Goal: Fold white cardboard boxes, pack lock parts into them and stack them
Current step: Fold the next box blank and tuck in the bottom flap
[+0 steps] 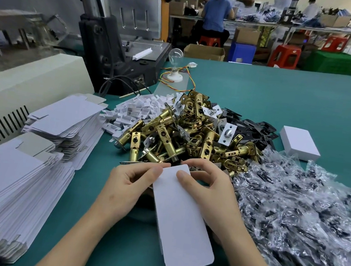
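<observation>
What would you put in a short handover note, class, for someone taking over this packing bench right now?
Left hand and right hand: both pinch the top edge of one white cardboard box, part folded.
Flat blanks stacked on the left; brass latches piled ahead; black plates behind them; clear bags of small dark parts on the right.
Done: one closed box at far right.
To do: finish folding this box, pack it, stack it.

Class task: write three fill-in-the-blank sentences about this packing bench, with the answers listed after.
1. The left hand and right hand both hold a ___ cardboard piece.
2. Stacks of flat boxes lie on the person's ___ side.
3. The folded box sits to the ___ of the latch pile.
Answers: white; left; right.
</observation>
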